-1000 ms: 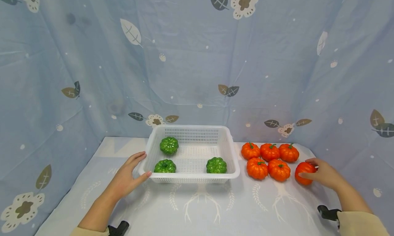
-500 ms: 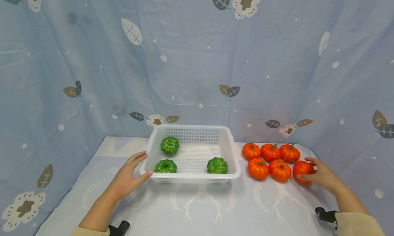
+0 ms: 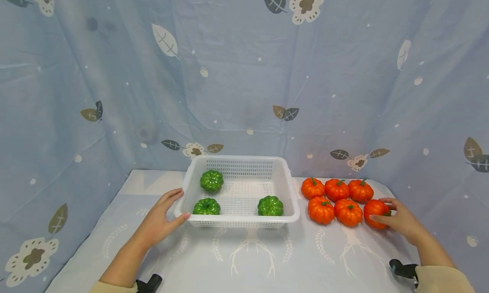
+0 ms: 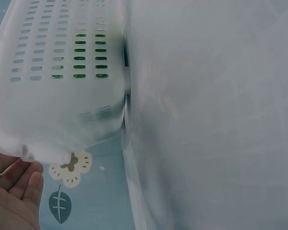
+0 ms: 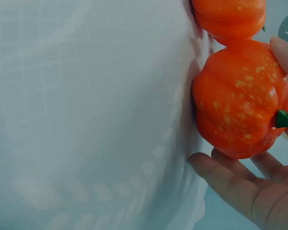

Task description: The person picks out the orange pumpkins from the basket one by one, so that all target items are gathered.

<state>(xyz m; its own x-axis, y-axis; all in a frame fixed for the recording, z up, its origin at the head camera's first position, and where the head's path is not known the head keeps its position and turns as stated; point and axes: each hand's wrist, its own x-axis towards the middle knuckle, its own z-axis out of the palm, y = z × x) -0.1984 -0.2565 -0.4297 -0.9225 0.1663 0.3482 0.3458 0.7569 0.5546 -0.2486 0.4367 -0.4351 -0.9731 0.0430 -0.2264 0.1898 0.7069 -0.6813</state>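
Note:
A small orange pumpkin (image 3: pixel 374 213) stands on the right of the table, in line with the front row of pumpkins. My right hand (image 3: pixel 406 223) holds it, thumb on one side and fingers on the other. In the right wrist view, its green stem (image 5: pixel 285 119) points sideways toward the palm and it sits against a neighbouring pumpkin (image 5: pixel 230 18). My left hand (image 3: pixel 157 225) is spread at the left end of a white plastic basket (image 3: pixel 244 219), fingertips and thumb touching its rim. Inside the basket lie green pumpkins (image 3: pixel 212 181), three in all.
Several more orange pumpkins (image 3: pixel 348 212) stand in two rows right of the basket. A patterned cloth covers the table (image 3: pixel 252 259). Blue curtain (image 3: pixel 237 80) hangs behind and on both sides.
My right hand has shifted the orange pumpkin slightly left, up beside the front row, and turned it so the stem faces the palm. The left hand and basket stay put.

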